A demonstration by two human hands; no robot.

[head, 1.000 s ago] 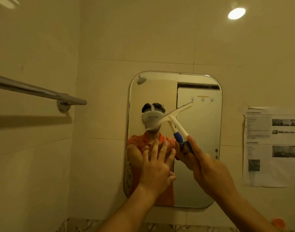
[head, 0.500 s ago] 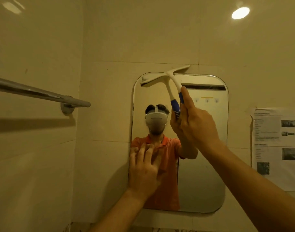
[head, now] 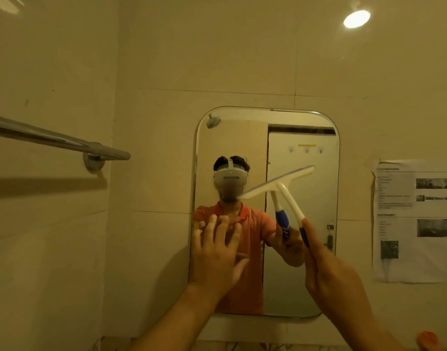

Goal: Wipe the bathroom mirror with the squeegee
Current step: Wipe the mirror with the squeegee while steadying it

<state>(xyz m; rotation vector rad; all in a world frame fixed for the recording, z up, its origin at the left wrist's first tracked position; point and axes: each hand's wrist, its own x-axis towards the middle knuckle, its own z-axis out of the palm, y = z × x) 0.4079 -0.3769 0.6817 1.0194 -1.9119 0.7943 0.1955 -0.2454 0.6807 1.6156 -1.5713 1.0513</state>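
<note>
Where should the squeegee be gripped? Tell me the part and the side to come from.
Grip the squeegee by the blue lower end of its handle, coming from below: the blade lies across the mirror up top, and the handle slants down from it. The right hand holds it just so.

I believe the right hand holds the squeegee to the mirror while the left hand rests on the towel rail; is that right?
Not quite. The head view shows the left hand resting on the lower left of the mirror, not on the towel rail, which is mounted apart on the left wall. The right hand does hold the squeegee to the mirror.
</note>
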